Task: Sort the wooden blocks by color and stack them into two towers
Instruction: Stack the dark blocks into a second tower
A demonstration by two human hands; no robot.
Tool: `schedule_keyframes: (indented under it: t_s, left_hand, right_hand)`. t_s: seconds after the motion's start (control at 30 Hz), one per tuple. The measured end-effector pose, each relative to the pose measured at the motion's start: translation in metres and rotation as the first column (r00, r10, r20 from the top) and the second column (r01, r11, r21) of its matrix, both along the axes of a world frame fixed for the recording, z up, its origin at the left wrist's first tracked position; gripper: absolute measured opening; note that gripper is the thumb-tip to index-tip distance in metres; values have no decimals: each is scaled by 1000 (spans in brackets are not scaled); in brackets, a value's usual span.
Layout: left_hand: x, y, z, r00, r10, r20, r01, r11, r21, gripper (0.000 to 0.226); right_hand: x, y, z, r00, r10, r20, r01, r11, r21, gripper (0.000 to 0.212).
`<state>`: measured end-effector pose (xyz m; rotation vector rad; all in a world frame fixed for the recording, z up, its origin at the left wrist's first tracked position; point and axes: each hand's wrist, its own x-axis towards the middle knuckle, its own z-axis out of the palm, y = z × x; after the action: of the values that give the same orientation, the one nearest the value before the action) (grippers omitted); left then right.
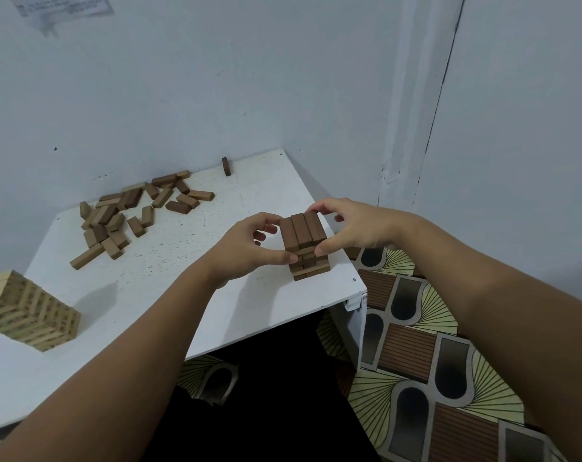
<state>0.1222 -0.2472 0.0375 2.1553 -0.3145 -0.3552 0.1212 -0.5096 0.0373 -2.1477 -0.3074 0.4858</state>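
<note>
Both hands bracket the short dark-brown wooden block tower [305, 248] at the near right corner of the white worktop [169, 295]. Left hand [249, 248]: thumb and fingers [269, 228] curled, pinching the tower's left side at the top layers. Right hand [352, 228]: fingers arched over the far edge of the top row, thumb pressing the near right side. A squeeze from both sides, likely to square up the top three blocks so the layers sit flush before more go on.

Tall pale wooden block tower [29, 311] stands at the near left, well apart, probably so a bump to one doesn't topple the other. It looks the more complete.

Loose pile of brown wooden blocks [133, 211] lies at the far left against the wall, within reach as supply; shades there are hard to tell in this light, possibly some pale ones mixed in. One single dark block [226, 166] stands upright at the far edge, apart from the pile.

Dark tower is low; sorting looks roughly mid-way.
</note>
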Motion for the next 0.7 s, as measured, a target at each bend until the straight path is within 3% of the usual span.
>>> schedule_keyframes:
  t_s: [0.2, 0.4, 0.7]
  left_hand:
    - [1, 1, 0, 1000, 4, -19, -4, 1000, -2, 64]
    - [1, -2, 7, 999, -21, -43, 22, 999, 35, 92]
    - [4, -11, 7, 999, -21, -25, 21, 1000, -3, 77]
  right_hand:
    - [5, -1, 2, 998, 27, -59, -25, 999, 40, 69]
    - [6, -2, 3, 996, 44, -73, -42, 999, 32, 81]
    - [6, 2, 0, 995, 60, -78, -49, 990, 133, 74]
